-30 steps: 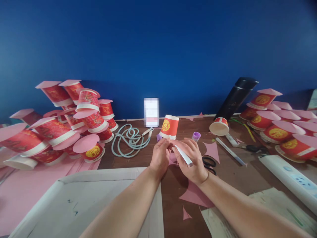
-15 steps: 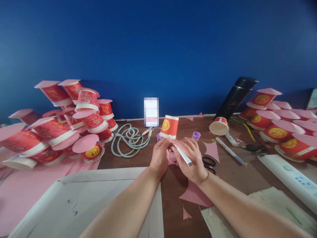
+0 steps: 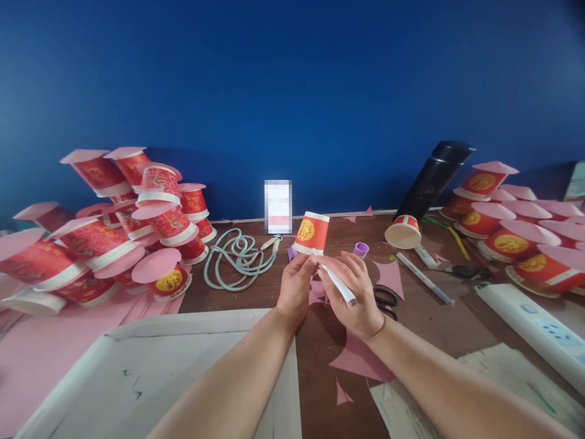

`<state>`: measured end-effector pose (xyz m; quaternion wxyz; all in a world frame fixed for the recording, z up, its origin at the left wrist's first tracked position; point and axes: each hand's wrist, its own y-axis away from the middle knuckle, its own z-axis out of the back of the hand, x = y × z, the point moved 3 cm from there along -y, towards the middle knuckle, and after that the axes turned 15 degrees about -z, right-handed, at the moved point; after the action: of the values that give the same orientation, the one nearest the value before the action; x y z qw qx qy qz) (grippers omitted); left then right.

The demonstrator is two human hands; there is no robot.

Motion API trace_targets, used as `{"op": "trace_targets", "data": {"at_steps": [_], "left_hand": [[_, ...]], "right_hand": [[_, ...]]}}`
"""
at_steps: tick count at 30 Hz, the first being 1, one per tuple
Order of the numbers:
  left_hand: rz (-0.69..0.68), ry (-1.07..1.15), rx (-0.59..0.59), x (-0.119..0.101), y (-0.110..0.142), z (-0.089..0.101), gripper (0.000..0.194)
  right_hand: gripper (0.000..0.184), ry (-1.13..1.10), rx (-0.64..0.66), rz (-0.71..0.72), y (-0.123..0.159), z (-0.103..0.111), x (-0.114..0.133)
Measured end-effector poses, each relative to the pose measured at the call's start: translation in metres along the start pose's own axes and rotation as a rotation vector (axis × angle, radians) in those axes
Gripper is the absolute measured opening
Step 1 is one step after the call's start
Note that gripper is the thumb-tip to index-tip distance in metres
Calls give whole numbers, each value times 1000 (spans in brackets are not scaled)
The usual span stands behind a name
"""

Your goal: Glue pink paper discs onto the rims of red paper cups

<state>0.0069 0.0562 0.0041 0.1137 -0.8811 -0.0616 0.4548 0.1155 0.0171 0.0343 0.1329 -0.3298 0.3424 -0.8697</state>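
Our right hand (image 3: 362, 305) grips a white stick (image 3: 340, 286); our left hand (image 3: 293, 289) has fingertips together. Capped cups (image 3: 170, 224) flank both; the cup ahead (image 3: 319, 235) stands uncapped.

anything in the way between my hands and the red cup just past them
Nothing visible stands between the left hand or right hand and the red cup; the purple tube is right of the cup.

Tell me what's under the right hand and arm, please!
Black scissors handles, a pink paper scrap and pale sheets peek out from under the right hand and arm. The scissors' blades, and anything fully covered, can't be seen.
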Motion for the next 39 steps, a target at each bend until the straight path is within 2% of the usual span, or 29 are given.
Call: {"op": "trace_targets", "data": {"at_steps": [26,39], "left_hand": [[-12,-10,6,-1,2,0,13],[-4,55,-48,0,0,-2,11]], "right_hand": [[40,23,2,-3,2,-1,0],[43,27,-28,8,2,-1,-2]]}}
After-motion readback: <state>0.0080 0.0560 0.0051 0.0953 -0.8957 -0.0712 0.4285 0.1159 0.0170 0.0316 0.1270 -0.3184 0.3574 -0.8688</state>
